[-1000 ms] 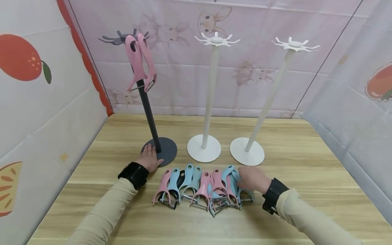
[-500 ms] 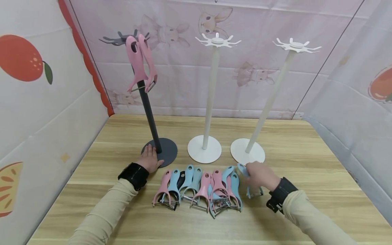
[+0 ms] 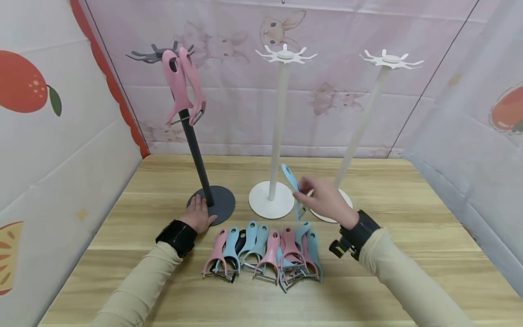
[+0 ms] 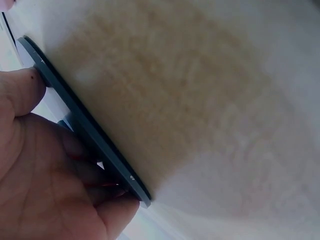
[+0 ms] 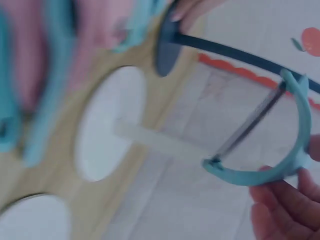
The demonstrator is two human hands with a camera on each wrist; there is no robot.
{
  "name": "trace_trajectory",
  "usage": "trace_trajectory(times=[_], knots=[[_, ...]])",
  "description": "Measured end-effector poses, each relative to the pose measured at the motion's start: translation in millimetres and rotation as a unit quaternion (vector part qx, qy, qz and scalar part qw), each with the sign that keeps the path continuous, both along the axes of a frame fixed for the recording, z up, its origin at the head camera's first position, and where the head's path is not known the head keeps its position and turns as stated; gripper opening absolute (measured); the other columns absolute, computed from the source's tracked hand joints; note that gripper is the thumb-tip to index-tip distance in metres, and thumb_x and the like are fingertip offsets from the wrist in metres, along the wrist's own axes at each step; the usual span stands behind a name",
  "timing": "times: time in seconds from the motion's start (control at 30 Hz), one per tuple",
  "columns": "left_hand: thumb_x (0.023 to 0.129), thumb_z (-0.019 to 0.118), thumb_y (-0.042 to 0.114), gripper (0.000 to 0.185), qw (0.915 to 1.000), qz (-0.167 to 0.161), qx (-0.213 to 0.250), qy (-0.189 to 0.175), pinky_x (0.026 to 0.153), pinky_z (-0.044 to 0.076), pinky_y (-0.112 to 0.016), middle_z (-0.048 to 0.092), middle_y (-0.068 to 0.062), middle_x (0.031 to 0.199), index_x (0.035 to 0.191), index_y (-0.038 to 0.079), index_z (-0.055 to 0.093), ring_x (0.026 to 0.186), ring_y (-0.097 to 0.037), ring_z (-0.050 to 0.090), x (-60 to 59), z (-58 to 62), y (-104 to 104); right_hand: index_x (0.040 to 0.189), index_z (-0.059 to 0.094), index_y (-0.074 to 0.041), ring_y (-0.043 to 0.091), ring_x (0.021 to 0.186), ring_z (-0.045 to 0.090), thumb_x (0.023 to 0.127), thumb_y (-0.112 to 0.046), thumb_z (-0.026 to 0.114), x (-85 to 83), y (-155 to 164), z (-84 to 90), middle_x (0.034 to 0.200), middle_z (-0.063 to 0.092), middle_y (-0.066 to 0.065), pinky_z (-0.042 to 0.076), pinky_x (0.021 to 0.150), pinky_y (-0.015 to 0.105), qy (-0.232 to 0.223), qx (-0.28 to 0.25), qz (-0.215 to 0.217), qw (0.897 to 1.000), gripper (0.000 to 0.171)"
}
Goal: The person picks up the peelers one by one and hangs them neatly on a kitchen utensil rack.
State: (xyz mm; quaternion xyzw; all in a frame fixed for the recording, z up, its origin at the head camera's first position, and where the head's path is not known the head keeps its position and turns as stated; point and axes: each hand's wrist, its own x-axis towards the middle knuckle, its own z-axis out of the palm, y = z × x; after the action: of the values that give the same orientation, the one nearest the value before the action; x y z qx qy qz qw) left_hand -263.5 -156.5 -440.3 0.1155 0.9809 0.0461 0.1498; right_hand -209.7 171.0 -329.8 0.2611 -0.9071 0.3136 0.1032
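Note:
My right hand (image 3: 324,200) pinches a light blue Y-shaped peeler (image 3: 289,176) and holds it up in front of the white stands, handle end pointing up. In the right wrist view the peeler's curved head (image 5: 295,150) and metal blade show, with fingertips at the base of the curve. My left hand (image 3: 198,215) rests on the round base (image 3: 224,204) of the dark grey stand, fingers laid forward beside its pole. Two pink peelers (image 3: 176,84) hang from the hooks at that stand's top. Below, pink, blue and black peelers (image 3: 269,254) lie in an overlapping row.
A white stand (image 3: 278,127) stands in the middle and another white stand (image 3: 363,122) to its right, both with bare hook crowns. The wooden table (image 3: 380,281) meets printed cloth walls at the back and sides.
My right hand lifted the blue peeler from the right end of the row, then carried it up and left toward the middle stand. The left hand stayed on the dark base.

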Motion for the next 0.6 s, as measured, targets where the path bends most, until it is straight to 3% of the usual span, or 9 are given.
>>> trace_trajectory(times=[0.17,0.33,0.6], knots=[[0.097,0.039,0.029,0.065,1.0000,-0.005,-0.002,0.002,0.105,0.017,-0.049,0.007,-0.039,0.141,0.134,-0.020,0.020,0.132,-0.047,0.008,-1.1,-3.0,-0.6,0.089,0.060,0.001,0.018,0.071,0.063,0.084,-0.008,0.063,-18.1,-33.0,25.5,0.080,0.066,0.010,0.052,0.063,0.026,0.036,-0.075,0.023,0.996,0.010],[0.098,0.037,0.030,0.064,0.9999,0.001,0.002,-0.012,0.106,0.015,-0.049,0.005,-0.038,0.142,0.135,-0.019,0.017,0.132,-0.046,0.005,-1.9,-3.1,-1.2,0.092,0.055,0.004,0.022,0.078,0.063,0.085,-0.003,0.061,-38.8,-68.3,46.3,0.084,0.063,0.014,0.051,0.064,0.026,0.068,-0.157,0.049,0.984,0.012],[0.098,0.038,0.030,0.064,0.9999,0.004,0.004,-0.012,0.107,0.014,-0.048,0.005,-0.037,0.142,0.135,-0.019,0.019,0.133,-0.045,0.006,-1.5,-2.3,-1.4,0.099,0.052,0.005,0.018,0.081,0.061,0.087,-0.006,0.059,-71.8,-122.0,89.6,0.090,0.062,0.015,0.049,0.071,0.025,0.063,-0.257,0.031,0.964,0.017]])
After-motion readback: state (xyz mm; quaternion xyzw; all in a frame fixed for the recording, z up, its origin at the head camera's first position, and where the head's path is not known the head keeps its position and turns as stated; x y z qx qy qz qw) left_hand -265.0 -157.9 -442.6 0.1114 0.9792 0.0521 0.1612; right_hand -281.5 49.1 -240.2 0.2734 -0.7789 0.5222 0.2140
